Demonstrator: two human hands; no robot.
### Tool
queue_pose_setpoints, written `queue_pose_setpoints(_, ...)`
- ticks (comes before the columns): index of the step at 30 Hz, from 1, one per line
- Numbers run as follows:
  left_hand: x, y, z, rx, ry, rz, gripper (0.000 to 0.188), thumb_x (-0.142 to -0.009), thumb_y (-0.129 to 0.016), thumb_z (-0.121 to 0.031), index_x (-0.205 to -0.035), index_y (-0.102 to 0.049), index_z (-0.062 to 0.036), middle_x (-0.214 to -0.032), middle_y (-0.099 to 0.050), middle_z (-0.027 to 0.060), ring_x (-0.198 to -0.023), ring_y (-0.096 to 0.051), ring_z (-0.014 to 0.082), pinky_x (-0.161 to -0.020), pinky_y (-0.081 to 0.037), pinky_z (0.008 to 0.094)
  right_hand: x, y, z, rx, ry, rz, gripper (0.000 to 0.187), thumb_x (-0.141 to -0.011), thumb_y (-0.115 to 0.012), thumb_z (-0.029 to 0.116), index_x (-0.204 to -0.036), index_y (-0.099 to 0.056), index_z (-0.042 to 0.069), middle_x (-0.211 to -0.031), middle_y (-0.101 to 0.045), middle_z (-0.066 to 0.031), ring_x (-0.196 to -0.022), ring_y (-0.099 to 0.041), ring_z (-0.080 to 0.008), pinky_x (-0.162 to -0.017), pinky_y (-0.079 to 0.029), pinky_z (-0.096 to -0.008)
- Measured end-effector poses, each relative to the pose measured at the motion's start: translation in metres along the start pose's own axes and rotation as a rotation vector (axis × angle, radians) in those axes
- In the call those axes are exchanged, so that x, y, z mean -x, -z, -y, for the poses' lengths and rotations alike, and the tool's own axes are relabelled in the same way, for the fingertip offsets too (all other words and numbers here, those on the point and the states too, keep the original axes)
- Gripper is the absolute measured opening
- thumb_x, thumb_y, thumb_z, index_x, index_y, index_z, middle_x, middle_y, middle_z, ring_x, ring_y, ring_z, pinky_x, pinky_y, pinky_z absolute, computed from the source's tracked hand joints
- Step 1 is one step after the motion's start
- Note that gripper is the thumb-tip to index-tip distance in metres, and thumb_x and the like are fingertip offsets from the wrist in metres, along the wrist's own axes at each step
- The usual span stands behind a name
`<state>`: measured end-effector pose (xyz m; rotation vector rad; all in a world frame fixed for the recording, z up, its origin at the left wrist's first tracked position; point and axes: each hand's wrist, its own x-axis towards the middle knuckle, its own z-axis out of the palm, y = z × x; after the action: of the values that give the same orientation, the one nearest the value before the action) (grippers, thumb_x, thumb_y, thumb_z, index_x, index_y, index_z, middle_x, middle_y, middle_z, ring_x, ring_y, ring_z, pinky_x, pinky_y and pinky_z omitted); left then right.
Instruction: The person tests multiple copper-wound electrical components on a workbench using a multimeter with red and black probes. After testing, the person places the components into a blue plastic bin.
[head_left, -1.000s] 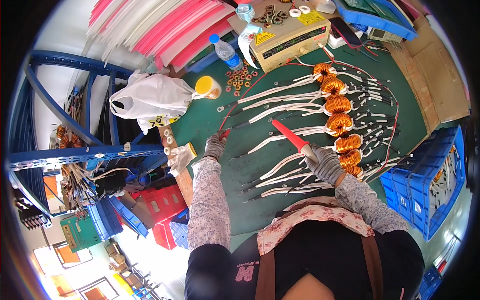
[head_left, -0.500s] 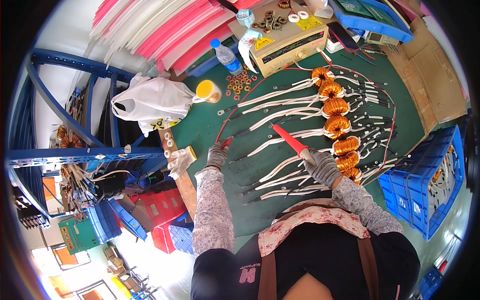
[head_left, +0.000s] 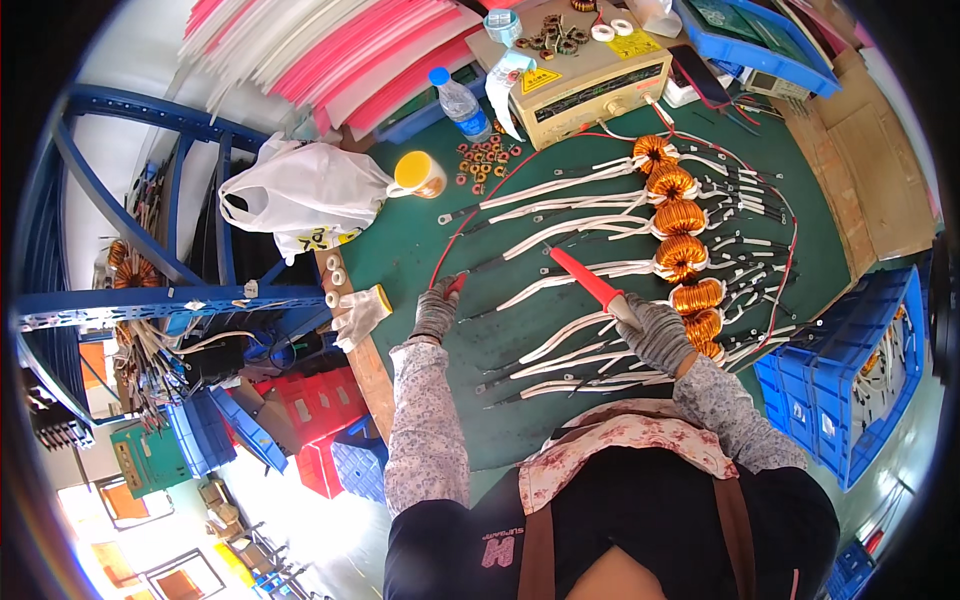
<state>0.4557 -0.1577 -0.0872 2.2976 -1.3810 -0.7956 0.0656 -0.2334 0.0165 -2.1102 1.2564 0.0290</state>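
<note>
My gloved left hand (head_left: 435,312) is closed on a small red clip (head_left: 456,284) at the end of a red wire (head_left: 441,262). The clip is by the dark tip of a white lead (head_left: 525,247); whether it grips that tip is too small to tell. In my gloved right hand (head_left: 656,338) is a red test probe (head_left: 585,277) with a pale handle, its thin tip pointing up and left among the lead ends. Beside the right hand runs a column of copper-wound toroidal coils (head_left: 682,257), with white leads spreading to both sides on the green tabletop (head_left: 420,240).
A beige test instrument (head_left: 570,95) stands at the back, with small ring cores on top. Further left are a water bottle (head_left: 461,106), a yellow-lidded mug (head_left: 418,175) and a white plastic bag (head_left: 300,195). Blue crates (head_left: 810,390) stand right of the table.
The view has shifted slightly, so the table and its things sit a little further right. Both hands keep the same holds, with little visible movement.
</note>
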Motion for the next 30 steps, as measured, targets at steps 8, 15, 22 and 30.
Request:
queue_pose_setpoints(8, -0.012, 0.008, -0.009, 0.498, 0.253, -0.048, 0.032, -0.082, -0.055, -0.010, -0.114, -0.056, -0.0149, -0.076, -0.061, 0.0029, -0.056, -0.054, 0.0136, -0.053, -0.045, 0.0269, -0.033, 0.017, 0.003, 0.063, 0.075, -0.163, 0.041, -0.079, -0.055, 0.026, -0.109, -0.050, -0.002, -0.080, -0.061, -0.0194, -0.070, -0.060, -0.0339, -0.063, -0.047, -0.0400)
queue_pose_setpoints(15, -0.040, 0.017, -0.034, 0.492, 0.209, -0.060, 0.033, -0.083, -0.055, -0.010, -0.116, -0.055, -0.0165, -0.070, -0.057, 0.0013, -0.045, -0.046, 0.0087, -0.042, -0.040, 0.0252, -0.048, 0.007, 0.002, 0.077, -0.001, -0.118, 0.037, -0.075, -0.055, 0.029, -0.099, -0.055, 0.000, -0.070, -0.061, -0.0184, -0.066, -0.061, -0.0329, -0.062, -0.048, -0.0419)
queue_pose_setpoints(22, -0.056, -0.002, -0.008, 0.402, 0.138, -0.061, 0.030, -0.083, -0.055, -0.012, -0.112, -0.056, -0.0154, -0.070, -0.057, 0.0026, -0.049, -0.050, 0.0107, -0.047, -0.043, 0.0275, -0.050, 0.000, -0.009, 0.066, 0.053, -0.140, 0.039, -0.076, -0.054, 0.029, -0.101, -0.054, -0.001, -0.071, -0.061, -0.0183, -0.064, -0.061, -0.0323, -0.061, -0.049, -0.0411)
queue_pose_setpoints(30, -0.054, -0.006, 0.000, 0.359, 0.195, -0.015, 0.032, -0.082, -0.057, -0.012, -0.114, -0.056, -0.0156, -0.072, -0.058, 0.0032, -0.052, -0.050, 0.0116, -0.049, -0.044, 0.0274, -0.050, 0.006, -0.005, 0.093, 0.029, -0.080, 0.040, -0.076, -0.054, 0.030, -0.103, -0.054, -0.001, -0.074, -0.062, -0.0179, -0.066, -0.061, -0.0320, -0.061, -0.048, -0.0403)
